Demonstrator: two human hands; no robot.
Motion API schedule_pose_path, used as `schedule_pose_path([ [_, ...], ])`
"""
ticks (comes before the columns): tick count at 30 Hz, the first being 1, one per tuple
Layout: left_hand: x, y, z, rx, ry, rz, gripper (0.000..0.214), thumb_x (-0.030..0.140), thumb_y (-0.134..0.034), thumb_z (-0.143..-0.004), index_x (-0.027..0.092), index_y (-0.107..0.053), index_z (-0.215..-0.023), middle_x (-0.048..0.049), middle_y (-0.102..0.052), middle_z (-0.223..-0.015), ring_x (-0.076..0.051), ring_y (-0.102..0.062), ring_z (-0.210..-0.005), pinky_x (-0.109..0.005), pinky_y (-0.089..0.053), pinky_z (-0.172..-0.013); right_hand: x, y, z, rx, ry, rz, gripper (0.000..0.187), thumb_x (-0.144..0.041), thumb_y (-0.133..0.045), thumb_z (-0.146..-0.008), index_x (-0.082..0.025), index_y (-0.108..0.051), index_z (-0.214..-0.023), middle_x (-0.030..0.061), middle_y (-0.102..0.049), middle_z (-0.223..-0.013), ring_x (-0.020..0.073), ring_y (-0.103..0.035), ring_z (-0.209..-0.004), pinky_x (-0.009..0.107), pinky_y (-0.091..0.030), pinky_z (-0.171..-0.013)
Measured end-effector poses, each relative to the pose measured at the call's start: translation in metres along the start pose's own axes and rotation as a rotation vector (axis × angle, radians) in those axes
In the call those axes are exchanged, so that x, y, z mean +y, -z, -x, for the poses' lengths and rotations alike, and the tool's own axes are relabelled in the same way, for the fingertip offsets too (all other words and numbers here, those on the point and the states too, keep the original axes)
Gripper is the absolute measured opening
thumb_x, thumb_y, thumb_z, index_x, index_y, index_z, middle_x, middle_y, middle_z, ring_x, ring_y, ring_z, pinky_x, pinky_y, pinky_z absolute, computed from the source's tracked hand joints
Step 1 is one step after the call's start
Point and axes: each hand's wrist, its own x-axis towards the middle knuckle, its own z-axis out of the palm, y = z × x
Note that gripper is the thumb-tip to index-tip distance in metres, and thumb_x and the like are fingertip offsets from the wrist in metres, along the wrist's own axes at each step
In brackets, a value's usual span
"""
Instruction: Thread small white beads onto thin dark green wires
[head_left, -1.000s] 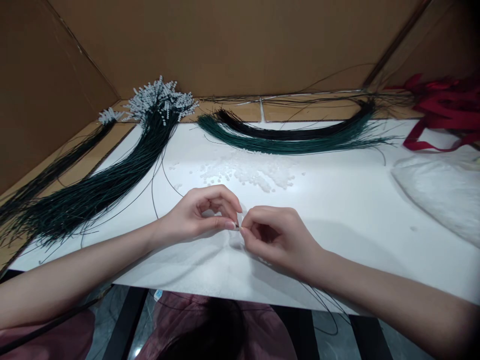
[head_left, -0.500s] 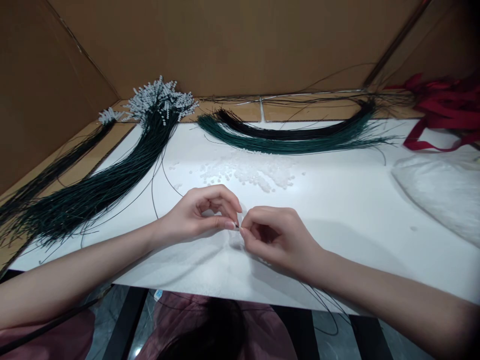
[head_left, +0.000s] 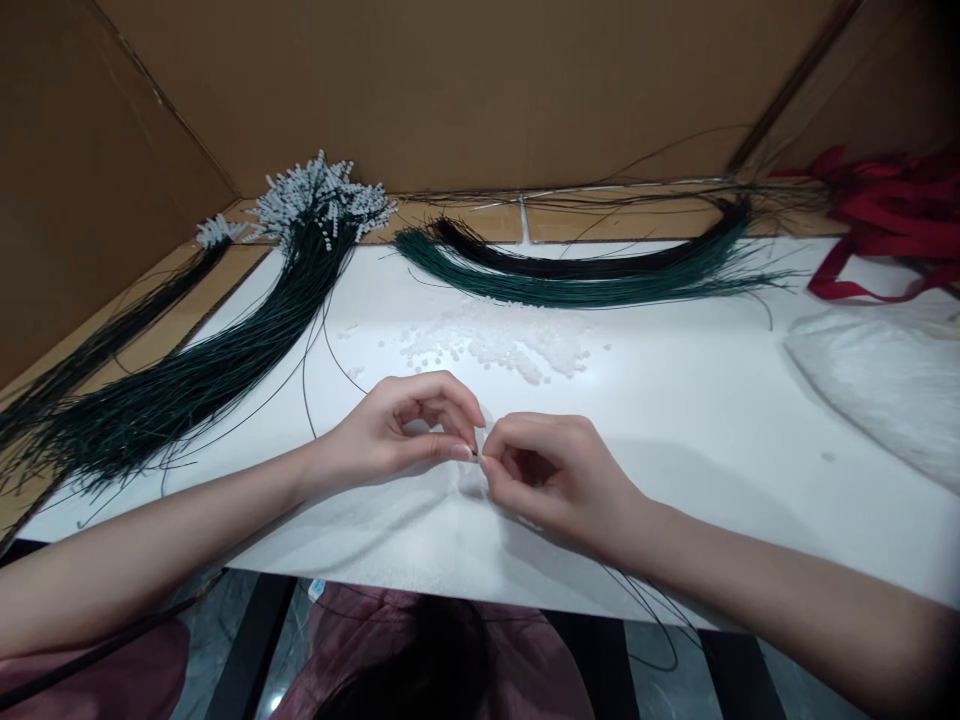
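I pinch a thin wire [head_left: 478, 457] between my left hand [head_left: 397, 430] and right hand [head_left: 544, 472], low over the white table [head_left: 675, 400], so both fingertips steady it; loose beads [head_left: 510, 345] lie near.

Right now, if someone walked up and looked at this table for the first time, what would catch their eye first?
Probably the two hands pinched together at the near edge of the white table: left hand and right hand meet fingertip to fingertip on something tiny, a thin dark wire trailing off below the right wrist. Next, the big bundle of green wires with white bead tips fanning at far left, and the loose beads scattered mid-table.
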Motion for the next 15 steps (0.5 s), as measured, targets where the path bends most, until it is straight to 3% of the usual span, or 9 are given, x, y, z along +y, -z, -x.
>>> schedule_pose_path([
  [15, -0.0005, 0.0009, -0.0003, -0.008, 0.004, 0.012, 0.018, 0.016, -0.071, -0.082, 0.014, -0.062, -0.097, -0.0045, -0.070, -0.083, -0.013, -0.068, -0.078, -0.021, -0.053, -0.073, -0.0007, -0.0004, 0.0001, 0.016, 0.016, -0.002, 0.015, -0.008, -0.055, -0.078, -0.014, -0.055, -0.064, -0.0053, -0.042, -0.057, 0.0050, -0.036, -0.052, 0.019, -0.029, -0.052],
])
